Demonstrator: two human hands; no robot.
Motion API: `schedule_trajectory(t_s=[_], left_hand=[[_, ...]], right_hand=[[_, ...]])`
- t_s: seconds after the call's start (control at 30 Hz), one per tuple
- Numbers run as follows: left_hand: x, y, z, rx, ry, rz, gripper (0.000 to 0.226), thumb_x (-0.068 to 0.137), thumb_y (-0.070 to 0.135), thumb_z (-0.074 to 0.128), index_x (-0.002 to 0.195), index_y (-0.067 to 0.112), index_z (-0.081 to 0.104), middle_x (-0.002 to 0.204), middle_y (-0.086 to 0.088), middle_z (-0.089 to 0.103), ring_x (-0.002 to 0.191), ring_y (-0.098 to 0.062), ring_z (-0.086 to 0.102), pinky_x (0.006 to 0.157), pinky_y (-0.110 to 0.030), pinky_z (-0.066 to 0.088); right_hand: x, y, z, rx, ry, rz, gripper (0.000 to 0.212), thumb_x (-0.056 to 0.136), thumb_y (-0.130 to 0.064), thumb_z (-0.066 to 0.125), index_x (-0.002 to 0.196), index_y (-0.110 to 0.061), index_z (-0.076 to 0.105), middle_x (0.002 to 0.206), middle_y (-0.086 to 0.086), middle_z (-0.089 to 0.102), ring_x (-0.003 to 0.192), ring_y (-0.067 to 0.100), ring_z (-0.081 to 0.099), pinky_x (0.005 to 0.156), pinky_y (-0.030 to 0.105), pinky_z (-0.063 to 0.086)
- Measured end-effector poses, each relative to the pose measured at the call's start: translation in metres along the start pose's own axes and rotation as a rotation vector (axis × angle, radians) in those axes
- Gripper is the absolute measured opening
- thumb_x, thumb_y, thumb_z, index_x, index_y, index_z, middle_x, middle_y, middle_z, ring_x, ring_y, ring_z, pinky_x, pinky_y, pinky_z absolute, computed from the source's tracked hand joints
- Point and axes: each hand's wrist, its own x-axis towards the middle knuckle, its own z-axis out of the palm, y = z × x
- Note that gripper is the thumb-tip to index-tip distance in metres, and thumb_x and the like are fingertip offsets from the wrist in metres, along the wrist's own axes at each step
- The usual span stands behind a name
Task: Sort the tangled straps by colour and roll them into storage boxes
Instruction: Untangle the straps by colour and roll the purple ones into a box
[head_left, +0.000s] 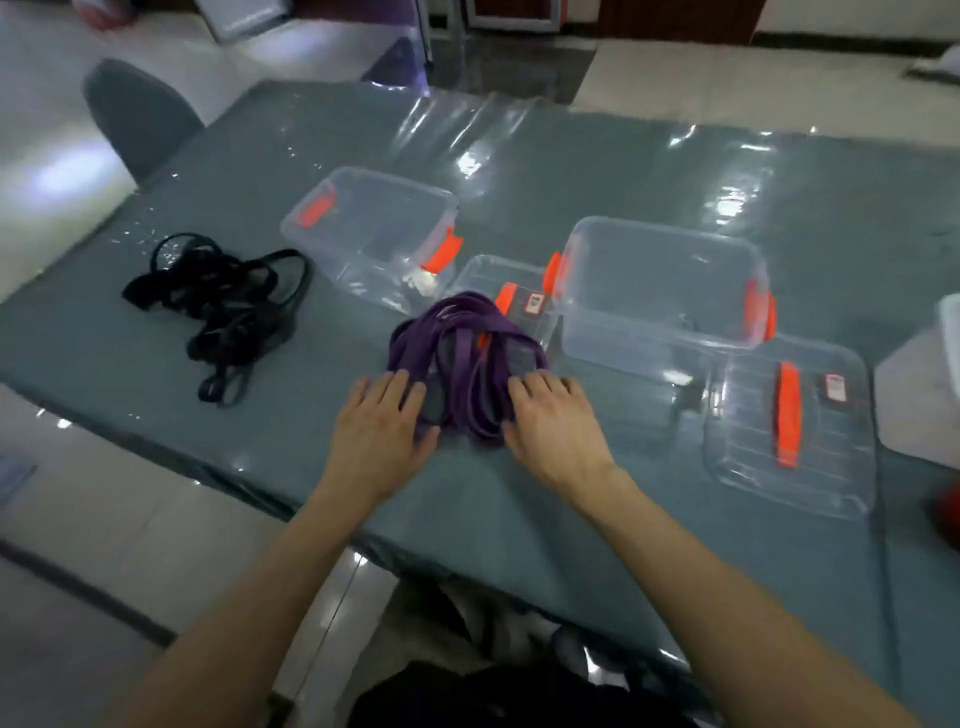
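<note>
Your left hand (382, 431) and your right hand (556, 431) both lie palm down on the near side of the purple straps (467, 353). These sit in a loose tangled bundle on the table (519, 519), directly under and just beyond your fingertips.

Your left fingers (395, 387) are spread and nearly straight, resting on the left edge of the bundle. Your right fingers (540, 387) are lightly bent and rest on its right edge. Neither hand is closed round a strap: the fingers only touch and press from above. Whether either thumb hooks under a loop cannot be made out. Several purple loops lie in the gap between your two hands and reach back toward your wrists.

Well out to the left of your left fingers, apart from the purple bundle, the black straps (223, 301) lie in their own tangle on the table.

Beyond your left fingers, past the purple bundle, stands a clear storage box (332, 260) with orange clips (441, 254), open at the top. Beyond and to the right of your right fingers stands a second clear box (660, 332), also open. Between the two boxes a clear lid (498, 275) lies flat, and the far end of the purple bundle lies over its near part. Another clear lid (810, 467) with an orange handle lies flat to the right of your right hand, in front of the second box.

A grey chair (137, 111) stands at the far left corner of the table.
</note>
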Motion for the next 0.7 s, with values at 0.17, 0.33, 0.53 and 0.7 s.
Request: schedule_trajectory(t_s=[0.17, 0.33, 0.53, 0.7], left_hand=[[0.001, -0.109, 0.014, 0.008, 0.029, -0.114, 0.066, 0.098, 0.050, 0.065, 0.146, 0.005, 0.063, 0.148, -0.024, 0.062, 0.134, -0.043, 0.061, 0.118, -0.057, 0.042], [0.022, -0.254, 0.064, 0.029, 0.039, -0.132, 0.064, 0.102, 0.052, 0.058, 0.147, 0.005, 0.062, 0.153, -0.023, 0.059, 0.141, -0.040, 0.057, 0.123, -0.057, 0.038], [0.040, -0.430, 0.090, 0.004, -0.031, -0.062, 0.059, 0.100, 0.047, 0.068, 0.141, 0.005, 0.064, 0.147, -0.021, 0.063, 0.134, -0.040, 0.061, 0.115, -0.054, 0.047], [0.049, -0.517, 0.103, 0.014, -0.127, -0.070, 0.057, 0.101, 0.044, 0.067, 0.141, 0.003, 0.063, 0.146, -0.022, 0.063, 0.132, -0.040, 0.061, 0.116, -0.053, 0.045]], right_hand=[[0.080, -0.082, 0.008, -0.008, 0.029, -0.086, 0.062, 0.104, -0.041, 0.053, 0.154, -0.006, 0.048, 0.150, 0.014, 0.056, 0.144, 0.035, 0.048, 0.120, 0.052, 0.035], [0.183, -0.175, 0.042, -0.008, 0.020, -0.075, 0.059, 0.104, -0.038, 0.052, 0.153, -0.005, 0.047, 0.148, 0.015, 0.056, 0.142, 0.035, 0.049, 0.121, 0.054, 0.035], [0.297, -0.299, 0.081, 0.037, -0.057, -0.035, 0.069, 0.103, -0.048, 0.053, 0.158, -0.007, 0.041, 0.148, 0.013, 0.056, 0.138, 0.033, 0.051, 0.117, 0.048, 0.040], [0.397, -0.361, 0.106, 0.102, -0.241, 0.018, 0.146, 0.067, -0.095, 0.066, 0.172, -0.022, -0.006, 0.178, 0.020, -0.002, 0.166, 0.041, -0.001, 0.125, 0.071, 0.019]])
